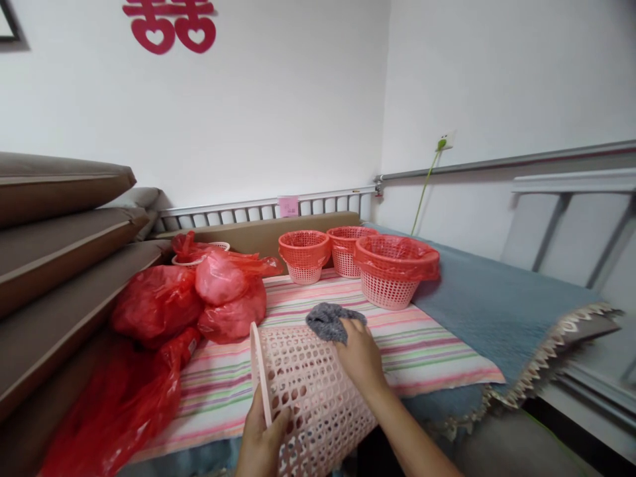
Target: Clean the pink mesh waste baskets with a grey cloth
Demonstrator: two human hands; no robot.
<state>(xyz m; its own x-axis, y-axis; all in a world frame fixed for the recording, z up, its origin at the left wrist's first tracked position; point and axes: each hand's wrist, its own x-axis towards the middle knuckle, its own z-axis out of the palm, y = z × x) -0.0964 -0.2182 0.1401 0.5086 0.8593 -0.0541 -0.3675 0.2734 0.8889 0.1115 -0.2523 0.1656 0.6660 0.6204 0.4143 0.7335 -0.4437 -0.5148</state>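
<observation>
A pale pink perforated basket (318, 397) lies tilted on its side at the near edge of the striped cloth (422, 344), its rim facing left. My left hand (263, 430) grips that rim, the thumb on the outer wall and the other fingers partly hidden behind it. My right hand (358, 351) is closed on a grey fuzzy cloth (330, 320), pressed against the upper side of the basket. Beyond it stand three upright baskets lined with red bags: one on the left (304, 255), one in the middle (345, 258) and a larger one (390, 285) on the right.
Filled red plastic bags (159, 301) and a loose red bag (124, 404) lie at the left, beside stacked brown cushions (64, 232). Another basket (221, 246) is partly hidden behind the bags. A blue cover (487, 285) extends right; radiators line the walls.
</observation>
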